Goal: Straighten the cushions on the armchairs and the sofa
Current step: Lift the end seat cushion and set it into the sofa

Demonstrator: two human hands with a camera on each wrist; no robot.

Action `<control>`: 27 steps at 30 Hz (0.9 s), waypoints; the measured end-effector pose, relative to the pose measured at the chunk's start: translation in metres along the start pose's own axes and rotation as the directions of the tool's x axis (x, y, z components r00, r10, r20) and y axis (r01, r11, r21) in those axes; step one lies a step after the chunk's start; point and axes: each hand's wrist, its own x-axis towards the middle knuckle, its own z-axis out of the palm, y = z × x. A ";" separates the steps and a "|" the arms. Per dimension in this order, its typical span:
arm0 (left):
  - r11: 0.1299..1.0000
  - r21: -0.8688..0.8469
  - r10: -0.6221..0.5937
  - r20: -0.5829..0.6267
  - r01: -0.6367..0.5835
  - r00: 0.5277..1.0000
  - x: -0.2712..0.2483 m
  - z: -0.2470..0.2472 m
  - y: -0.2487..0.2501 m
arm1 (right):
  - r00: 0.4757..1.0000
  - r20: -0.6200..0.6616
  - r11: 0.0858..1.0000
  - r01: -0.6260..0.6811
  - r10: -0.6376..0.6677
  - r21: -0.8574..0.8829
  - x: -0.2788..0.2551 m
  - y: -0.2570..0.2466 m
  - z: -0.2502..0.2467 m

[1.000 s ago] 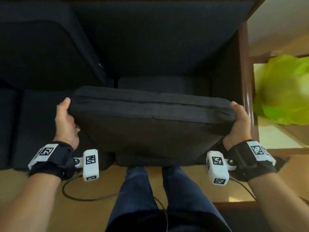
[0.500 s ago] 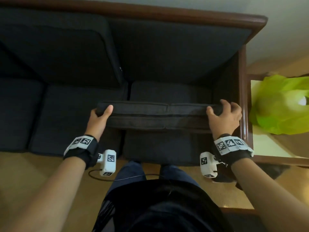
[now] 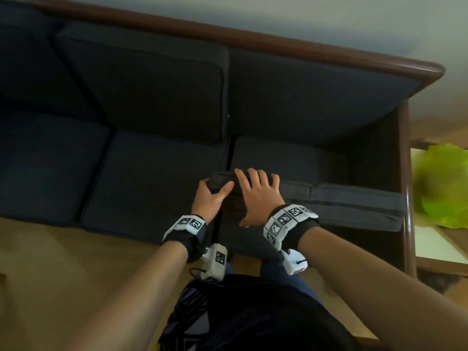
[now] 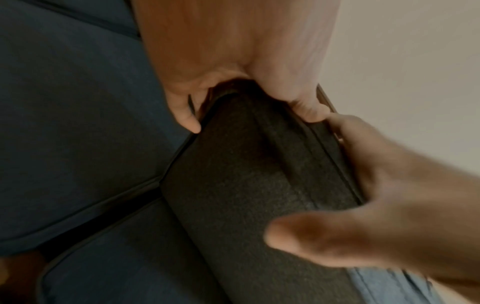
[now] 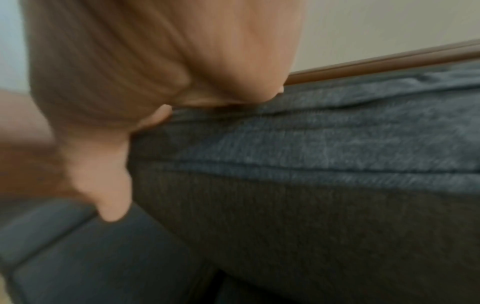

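Note:
A loose dark grey cushion (image 3: 342,203) stands on its long edge across the right seat of the dark sofa (image 3: 152,173), its right end against the wooden arm. My left hand (image 3: 215,190) grips the cushion's upper left corner, thumb on the front face and fingers round the back; the left wrist view shows the cushion (image 4: 246,185) pinched this way. My right hand (image 3: 255,193) lies right beside the left, fingers straight and spread over the top edge, thumb down the front. The right wrist view is blurred and shows the palm on the cushion (image 5: 311,164).
A back cushion (image 3: 152,89) leans upright behind the middle seat; the right seat's back shows only flat upholstery. The brown wooden frame (image 3: 304,49) runs along the top and down the right arm. A blurred green object (image 3: 440,188) sits on a side table (image 3: 430,247) to the right.
The cushion went from lifted in front of me to standing on edge on the right seat. My right hand slid from its right corner to beside the left hand.

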 end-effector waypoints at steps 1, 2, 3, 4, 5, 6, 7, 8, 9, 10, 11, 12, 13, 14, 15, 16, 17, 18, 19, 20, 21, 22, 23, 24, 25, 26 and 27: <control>1.000 -0.019 -0.008 0.010 0.008 1.000 -0.002 -0.002 -0.004 | 0.999 -0.025 0.999 -0.026 0.024 -0.045 -0.001 -0.006 0.008; 1.000 -0.018 -0.014 0.026 0.014 1.000 -0.005 -0.004 -0.004 | 0.996 -0.068 0.996 -0.054 0.049 -0.073 -0.003 -0.010 0.015; 1.000 -0.004 -0.013 0.048 0.013 0.999 -0.006 -0.005 -0.006 | 0.991 -0.113 0.994 -0.079 0.070 -0.081 -0.006 -0.012 0.020; 1.000 0.010 -0.011 0.075 0.010 0.997 -0.008 -0.007 -0.007 | 0.985 -0.156 0.993 -0.091 0.077 -0.080 -0.008 -0.013 0.023; 1.000 0.021 -0.004 0.102 0.002 0.995 -0.009 -0.010 -0.008 | 0.982 -0.172 0.993 -0.089 0.075 -0.074 -0.009 -0.014 0.024; 0.999 0.038 0.003 0.130 -0.008 0.992 -0.011 -0.014 -0.007 | 0.981 -0.182 0.995 -0.078 0.065 -0.066 -0.009 -0.014 0.025; 0.998 0.058 0.014 0.160 -0.024 0.987 -0.013 -0.019 -0.007 | 0.981 -0.187 0.996 -0.067 0.054 -0.066 -0.009 -0.013 0.024; 0.996 0.082 0.030 0.193 -0.047 0.981 -0.015 -0.024 -0.006 | 0.978 -0.204 0.996 -0.062 0.047 -0.068 -0.009 -0.012 0.023; 0.991 0.109 0.054 0.227 -0.080 0.973 -0.016 -0.030 -0.007 | 0.976 -0.212 0.996 -0.065 0.051 -0.060 -0.011 -0.010 0.019; 0.981 0.144 0.086 0.260 -0.127 0.962 -0.018 -0.036 -0.007 | 0.974 -0.218 0.997 -0.066 0.055 -0.042 -0.012 -0.008 0.018; 0.968 0.179 0.119 0.290 -0.176 0.950 -0.020 -0.042 -0.007 | 0.975 -0.212 0.998 -0.069 0.065 -0.013 -0.015 -0.004 0.015; 0.951 0.216 0.145 0.316 -0.220 0.938 -0.022 -0.049 -0.007 | 0.974 -0.217 0.998 -0.067 0.067 0.008 -0.019 0.001 0.013; 0.932 0.249 0.171 0.336 -0.262 0.926 -0.023 -0.054 -0.007 | 0.974 -0.215 0.997 -0.063 0.068 0.032 -0.024 0.007 0.008; 0.911 0.284 0.194 0.346 -0.299 0.918 -0.025 -0.060 -0.008 | 0.972 -0.227 0.997 -0.050 0.061 0.050 -0.029 0.014 0.003; 0.889 0.316 0.216 0.348 -0.331 0.912 -0.027 -0.065 -0.009 | 0.971 -0.231 0.996 -0.043 0.058 0.074 -0.035 0.022 -0.005; 0.861 0.352 0.245 0.347 -0.368 0.905 -0.029 -0.069 -0.008 | 0.969 -0.242 0.995 -0.033 0.056 0.098 -0.042 0.031 -0.014; 0.828 0.391 0.269 0.353 -0.402 0.896 -0.028 -0.071 -0.007 | 0.966 -0.253 0.992 -0.027 0.058 0.125 -0.048 0.039 -0.027; 0.785 0.438 0.290 0.364 -0.437 0.885 -0.027 -0.072 -0.003 | 0.960 -0.273 0.988 -0.024 0.065 0.151 -0.055 0.047 -0.039; 0.737 0.490 0.307 0.370 -0.465 0.877 -0.026 -0.071 0.001 | 0.949 -0.306 0.983 -0.019 0.076 0.183 -0.064 0.055 -0.052; 0.685 0.539 0.327 0.372 -0.489 0.868 -0.028 -0.066 0.012 | 0.932 -0.351 0.975 -0.008 0.087 0.221 -0.077 0.066 -0.067; 0.651 0.577 0.317 0.383 -0.492 0.868 -0.028 -0.068 0.017 | 0.924 -0.367 0.963 -0.007 0.109 0.269 -0.085 0.068 -0.076; 0.611 0.604 0.329 0.393 -0.511 0.858 -0.032 -0.061 0.030 | 0.909 -0.397 0.951 0.002 0.127 0.310 -0.100 0.078 -0.088; 0.590 0.616 0.339 0.398 -0.522 0.853 -0.032 -0.067 0.035 | 0.902 -0.413 0.942 0.023 0.125 0.334 -0.104 0.077 -0.092; 0.573 0.617 0.360 0.401 -0.539 0.842 -0.033 -0.073 0.044 | 0.898 -0.423 0.931 0.045 0.121 0.362 -0.105 0.076 -0.096; 0.561 0.606 0.388 0.409 -0.564 0.826 -0.037 -0.082 0.053 | 0.891 -0.440 0.915 0.082 0.109 0.394 -0.105 0.074 -0.098; 0.542 0.595 0.429 0.411 -0.593 0.804 -0.041 -0.090 0.063 | 0.879 -0.465 0.888 0.131 0.101 0.441 -0.106 0.074 -0.099; 0.500 0.602 0.475 0.410 -0.623 0.778 -0.051 -0.093 0.081 | 0.851 -0.516 0.852 0.195 0.099 0.486 -0.112 0.079 -0.104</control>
